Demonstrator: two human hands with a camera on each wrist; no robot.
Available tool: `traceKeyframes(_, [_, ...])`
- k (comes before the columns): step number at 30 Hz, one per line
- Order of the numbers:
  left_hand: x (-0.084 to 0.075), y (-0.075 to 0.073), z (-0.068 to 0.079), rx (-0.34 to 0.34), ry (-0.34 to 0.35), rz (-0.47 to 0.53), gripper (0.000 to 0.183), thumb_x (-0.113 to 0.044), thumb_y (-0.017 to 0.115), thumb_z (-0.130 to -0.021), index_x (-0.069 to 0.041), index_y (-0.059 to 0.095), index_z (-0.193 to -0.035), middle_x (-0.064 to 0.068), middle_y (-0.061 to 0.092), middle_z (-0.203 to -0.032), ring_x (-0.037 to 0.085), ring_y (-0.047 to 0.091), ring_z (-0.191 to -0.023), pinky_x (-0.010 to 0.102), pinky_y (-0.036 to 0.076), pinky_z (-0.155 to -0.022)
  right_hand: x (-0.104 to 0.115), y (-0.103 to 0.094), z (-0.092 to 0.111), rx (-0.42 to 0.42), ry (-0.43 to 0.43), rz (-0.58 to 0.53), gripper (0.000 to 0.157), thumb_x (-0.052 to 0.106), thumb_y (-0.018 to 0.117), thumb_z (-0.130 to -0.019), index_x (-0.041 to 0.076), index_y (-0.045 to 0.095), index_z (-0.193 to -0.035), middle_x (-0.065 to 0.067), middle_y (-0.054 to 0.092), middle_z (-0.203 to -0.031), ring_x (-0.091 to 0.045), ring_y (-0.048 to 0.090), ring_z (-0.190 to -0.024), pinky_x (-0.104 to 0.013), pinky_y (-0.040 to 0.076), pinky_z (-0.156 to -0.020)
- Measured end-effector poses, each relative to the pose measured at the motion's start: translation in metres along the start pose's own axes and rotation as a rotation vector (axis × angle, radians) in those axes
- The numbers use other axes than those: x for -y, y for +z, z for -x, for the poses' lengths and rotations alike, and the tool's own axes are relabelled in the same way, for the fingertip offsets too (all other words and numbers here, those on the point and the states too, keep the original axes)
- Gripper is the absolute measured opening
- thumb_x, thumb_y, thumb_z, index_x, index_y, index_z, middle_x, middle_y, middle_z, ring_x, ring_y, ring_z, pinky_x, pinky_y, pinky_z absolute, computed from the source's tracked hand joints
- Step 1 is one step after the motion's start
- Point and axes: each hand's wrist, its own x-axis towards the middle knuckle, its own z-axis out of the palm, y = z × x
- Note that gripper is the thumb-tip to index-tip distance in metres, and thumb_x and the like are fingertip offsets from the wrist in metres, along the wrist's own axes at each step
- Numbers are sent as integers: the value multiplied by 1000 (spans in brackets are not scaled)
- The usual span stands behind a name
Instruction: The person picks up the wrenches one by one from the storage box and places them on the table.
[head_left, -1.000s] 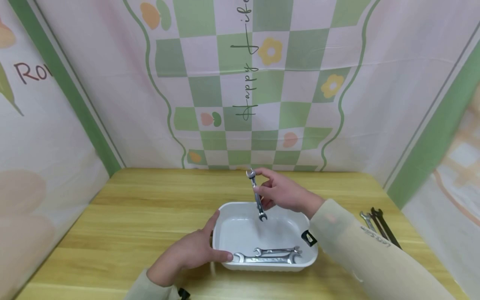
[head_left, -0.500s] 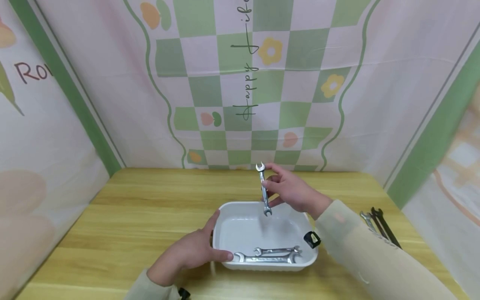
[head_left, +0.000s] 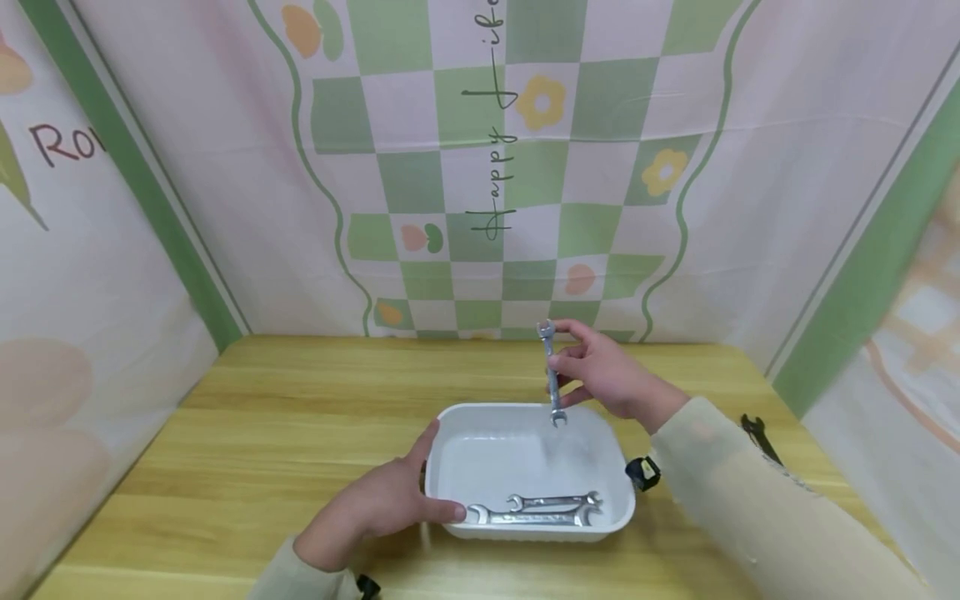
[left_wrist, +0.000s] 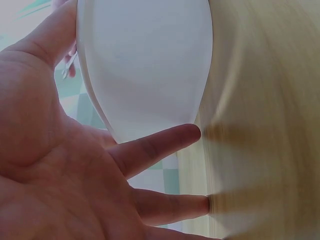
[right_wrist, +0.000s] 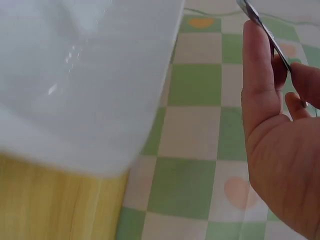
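Observation:
My right hand pinches a small double open-ended wrench between thumb and fingers, nearly upright over the back right rim of a white dish. The right wrist view shows this wrench edge-on along the index finger. At the dish's left end rests my left hand, thumb on the near rim. Spread, straight fingers of the left hand show in the left wrist view, one against the dish's outer wall. Inside along the near wall lie a large open-ended wrench and a smaller wrench.
A dark wrench lies on the wooden table at the right, partly hidden by the right sleeve. Behind the table hangs a checkered cloth, with more cloth on both sides.
My right hand has moved right and slightly up with the wrench, from over the dish's middle to its back right. Its sleeve now covers more of the wrenches at the right. The left hand stays put.

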Motion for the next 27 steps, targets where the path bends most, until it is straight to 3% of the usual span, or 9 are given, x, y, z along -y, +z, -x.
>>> traceKeyframes(8, [0,1,-1,5,0,8,128,-56,83,-74,-12,1,-161,30,54,-135,29,60,-103,56,45,-92,-13,-47,17,-109,25,-2,50,6,53,-103,12,33,-148,-23,58,-102,-40,61,-93,-51,56,-74])
traceKeyframes(16, [1,1,0,-3,-1,-2,128,-56,83,-73,-12,1,-161,29,55,-133,29,60,-101,55,45,-92,-36,-82,48,-170,133,42,62,3,53,-100,3,21,-153,-17,54,-96,-32,61,-84,-48,57,-71])
traceKeyframes(22, [0,1,1,-1,-4,-1,128,-56,83,-73,-12,1,-161,30,54,-134,30,61,-103,56,45,-92,-60,-89,71,-171,234,130,62,3,52,-100,-2,21,-153,-20,56,-98,-30,60,-82,-48,57,-69])
traceKeyframes(27, [-1,1,1,3,-2,3,128,-56,83,-74,-11,1,-161,29,55,-134,28,60,-102,55,45,-92,-80,-78,92,-158,293,270,60,-3,54,-94,-7,31,-149,-19,58,-87,-29,59,-69,-46,56,-58])
